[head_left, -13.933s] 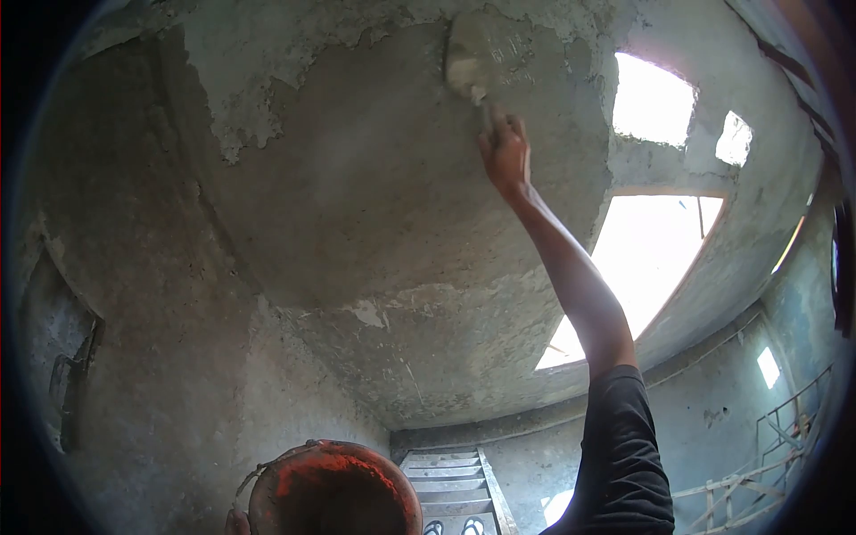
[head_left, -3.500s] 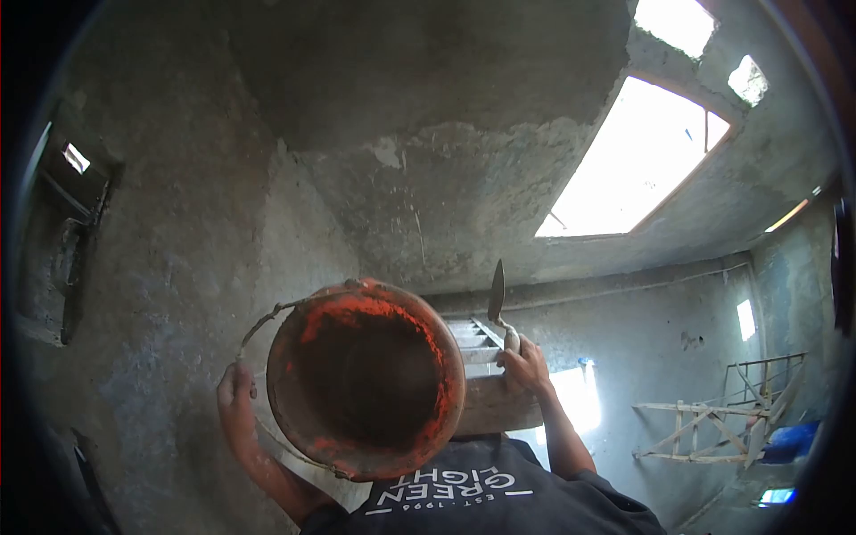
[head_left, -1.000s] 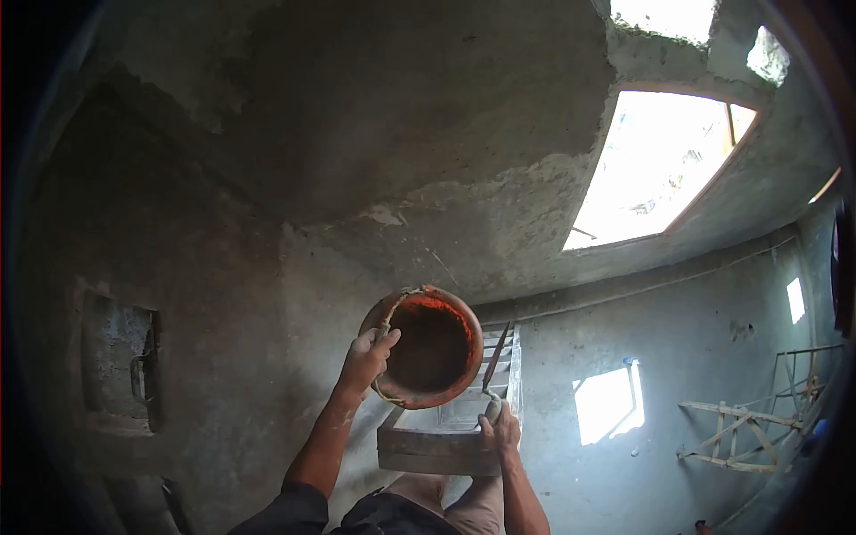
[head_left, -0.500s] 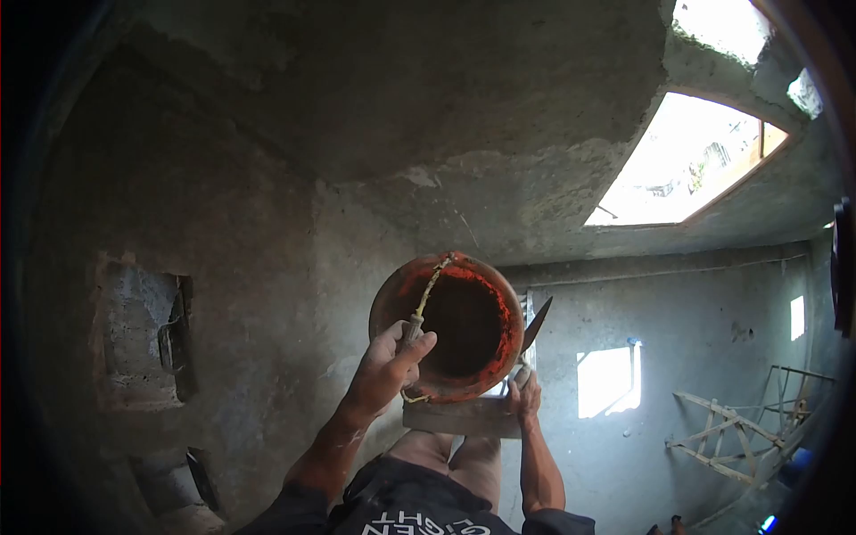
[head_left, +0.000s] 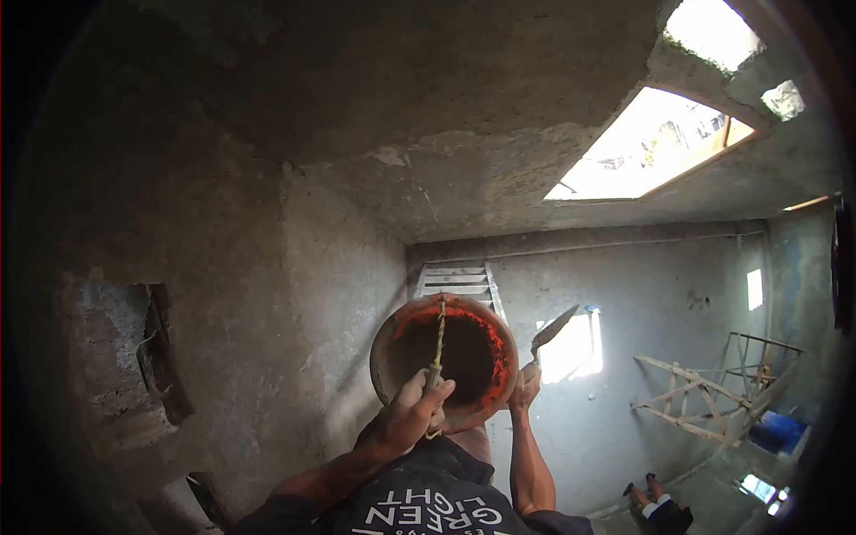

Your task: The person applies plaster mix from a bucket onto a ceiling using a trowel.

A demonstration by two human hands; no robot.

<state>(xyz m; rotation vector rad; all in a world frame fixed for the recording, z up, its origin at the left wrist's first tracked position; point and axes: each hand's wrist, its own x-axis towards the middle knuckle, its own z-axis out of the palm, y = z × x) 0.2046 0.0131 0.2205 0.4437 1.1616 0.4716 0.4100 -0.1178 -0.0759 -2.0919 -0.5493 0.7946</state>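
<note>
A round bucket [head_left: 384, 361] with red-orange patches on its inner wall hangs in front of my body, its mouth facing the camera. My left hand [head_left: 419, 410] is closed around the grip of its handle, a twisted yellowish rope [head_left: 440, 334] that crosses the opening. To the right of the bucket, my right hand [head_left: 525, 390] is wrapped round the handle of a trowel [head_left: 555, 329], whose blade points up and right. The inside of the bucket is dark, and its contents cannot be made out.
A ladder [head_left: 456, 275] stands behind the bucket. At the right are a wooden frame [head_left: 704, 401] and a blue container [head_left: 778, 432]. A person's legs [head_left: 649, 495] show low on the right. Wall openings [head_left: 111, 357] lie left and right.
The bucket and my left hand have moved down in view, uncovering the ladder. The trowel has tilted further right. The view has shifted, and the person's legs show more.
</note>
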